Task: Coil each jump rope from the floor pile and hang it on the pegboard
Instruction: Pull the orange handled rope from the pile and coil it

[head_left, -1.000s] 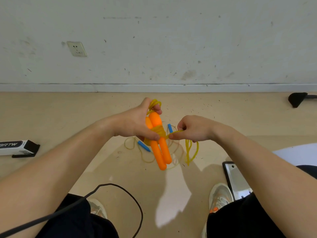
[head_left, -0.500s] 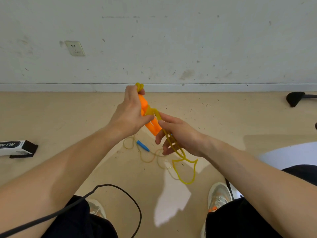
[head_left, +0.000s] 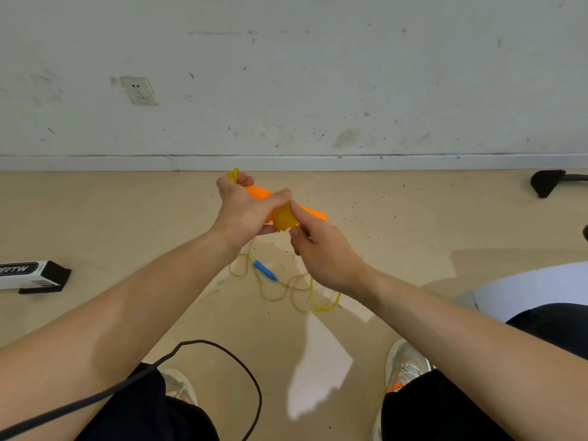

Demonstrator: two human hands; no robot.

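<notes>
Your left hand (head_left: 241, 211) grips the orange handles (head_left: 257, 191) above the floor, with their long axis running from upper left down to lower right, nearly level. Your right hand (head_left: 324, 256) sits just right of the wrap, pinching the yellow cord (head_left: 283, 219) at the handles' middle. A loose loop (head_left: 321, 305) hangs below that wrist, so the winding is likely unfinished. You have open air all round. Mind the blue-handled rope (head_left: 264, 270) on the floor underneath. The pegboard is out of view.
</notes>
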